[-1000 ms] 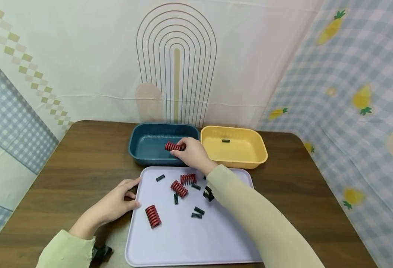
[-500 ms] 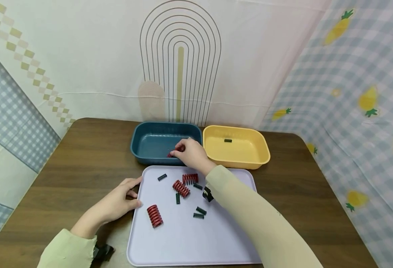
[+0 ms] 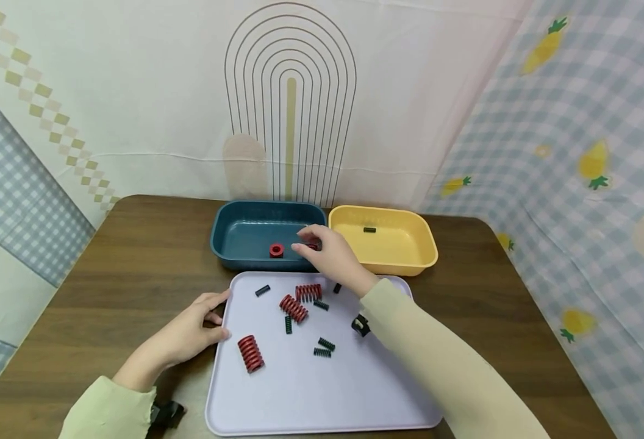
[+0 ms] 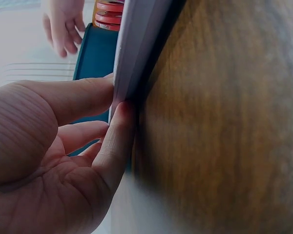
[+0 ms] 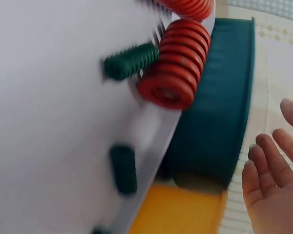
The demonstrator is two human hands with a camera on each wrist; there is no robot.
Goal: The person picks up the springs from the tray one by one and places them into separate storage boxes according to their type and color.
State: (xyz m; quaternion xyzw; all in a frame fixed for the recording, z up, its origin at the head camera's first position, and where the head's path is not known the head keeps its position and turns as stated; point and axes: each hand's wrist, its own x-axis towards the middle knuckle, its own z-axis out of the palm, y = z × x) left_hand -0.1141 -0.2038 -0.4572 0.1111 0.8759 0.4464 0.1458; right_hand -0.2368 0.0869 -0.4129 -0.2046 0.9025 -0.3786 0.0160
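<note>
Patterned cloths (image 3: 179, 91) backed and flanked a brown worktop (image 3: 152, 256). Near its far edge, one red spring (image 3: 271, 250) sat end-on in the blue bin (image 3: 239, 266), close to the front wall. It was apparently the spring gripped one second earlier by the right hand (image 3: 330, 250), whose fingers had since parted and held nothing above the bin's right end; that placement was judged complete. Three red springs (image 3: 293, 309) and several dark springs (image 3: 322, 353) lay on the lavender tray (image 3: 322, 396), toward the worktop's near edge. The left hand (image 3: 193, 326) pinched the tray's left rim between thumb and finger. Just right of the blue bin, a yellow bin (image 3: 393, 269) contained one small dark spring (image 3: 369, 230). Partly hidden by the right fingers, a red patch (image 3: 313, 246) could not be identified with certainty. The right sleeve (image 3: 443, 366) covered part of the tray; the right wrist view was blurred, cutting off its lowest spring.
</note>
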